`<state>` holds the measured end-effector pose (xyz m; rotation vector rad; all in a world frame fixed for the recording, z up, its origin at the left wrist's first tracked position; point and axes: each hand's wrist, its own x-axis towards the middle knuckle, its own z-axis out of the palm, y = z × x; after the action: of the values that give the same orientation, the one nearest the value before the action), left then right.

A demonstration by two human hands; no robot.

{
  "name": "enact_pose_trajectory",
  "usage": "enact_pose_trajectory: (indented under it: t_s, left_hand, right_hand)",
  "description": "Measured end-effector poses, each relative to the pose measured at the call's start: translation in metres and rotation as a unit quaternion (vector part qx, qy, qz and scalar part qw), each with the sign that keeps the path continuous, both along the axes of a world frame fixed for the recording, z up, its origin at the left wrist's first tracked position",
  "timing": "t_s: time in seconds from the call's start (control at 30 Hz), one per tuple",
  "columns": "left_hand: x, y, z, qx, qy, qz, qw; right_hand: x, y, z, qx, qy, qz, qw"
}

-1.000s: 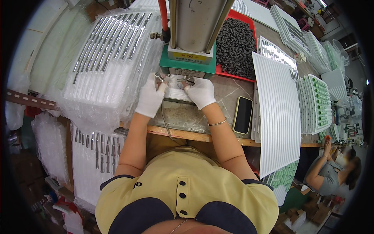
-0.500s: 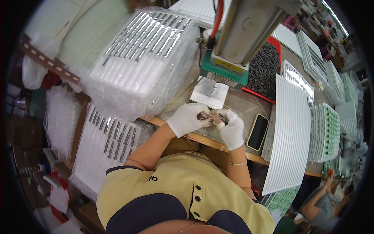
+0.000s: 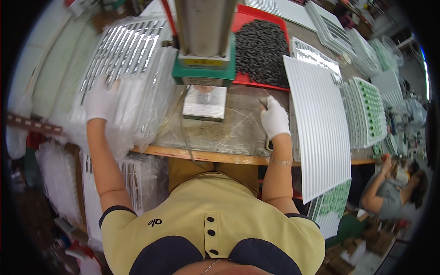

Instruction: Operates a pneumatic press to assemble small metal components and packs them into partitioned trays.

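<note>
My left hand (image 3: 101, 100), in a white glove, is over the plastic-wrapped stack on the left, at the near end of the rows of shiny metal tubes (image 3: 123, 48). Its thumb and fingertips stand apart, slightly blurred, with a dark spot between them. My right hand (image 3: 276, 118), gloved too, is closed above the bench on the right. A small dark piece (image 3: 262, 102) sticks out between its thumb and finger; its kind is unclear. Between my hands, a bright metal block (image 3: 204, 107) sits beneath the press (image 3: 204, 73) with its green head.
A red tray (image 3: 239, 23) of small black parts stands behind the press. White ribbed sheets (image 3: 318, 128) lean at the right, beside a rack with green pieces (image 3: 369, 107). The wooden bench edge (image 3: 215, 156) runs before me. Another person (image 3: 389, 192) sits at far right.
My hands were together at the bench edge over a small metal piece. Now they are apart: the left has moved to the tubes, the right outward over the phone. My view has shifted right.
</note>
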<state>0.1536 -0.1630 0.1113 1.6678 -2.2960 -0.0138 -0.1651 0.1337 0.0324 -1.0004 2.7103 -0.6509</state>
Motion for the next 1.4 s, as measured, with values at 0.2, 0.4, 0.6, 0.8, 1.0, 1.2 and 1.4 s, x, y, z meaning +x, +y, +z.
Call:
enact_pose_trajectory:
  t_s: [0.2,0.4,0.6,0.8,1.0,1.2,1.4]
  left_hand:
    - [0.003,-0.055,-0.031,0.023,-0.054,-0.052,0.997]
    - [0.009,0.009,0.001,0.134,0.276,-0.145,0.941]
    - [-0.067,0.143,-0.02,0.301,0.304,-0.25,0.869]
    - [-0.122,0.153,-0.084,0.258,0.367,-0.268,0.853]
    - [-0.127,0.16,-0.091,0.224,0.399,-0.291,0.84]
    - [-0.124,0.166,-0.103,0.181,0.397,-0.333,0.836]
    - [-0.1,0.144,-0.118,0.644,0.594,-0.251,0.411]
  right_hand:
    - [-0.054,-0.035,-0.008,0.078,0.095,-0.072,0.99]
    - [-0.089,-0.061,-0.029,0.175,0.157,-0.031,0.972]
    - [-0.08,-0.06,-0.027,0.151,0.171,-0.054,0.972]
    - [0.006,-0.011,0.029,-0.213,-0.051,0.133,0.967]
    - [0.035,-0.008,0.039,-0.121,0.036,0.175,0.977]
    - [0.039,-0.027,0.071,0.099,0.147,0.25,0.952]
    - [-0.111,-0.011,0.096,0.032,0.074,0.136,0.987]
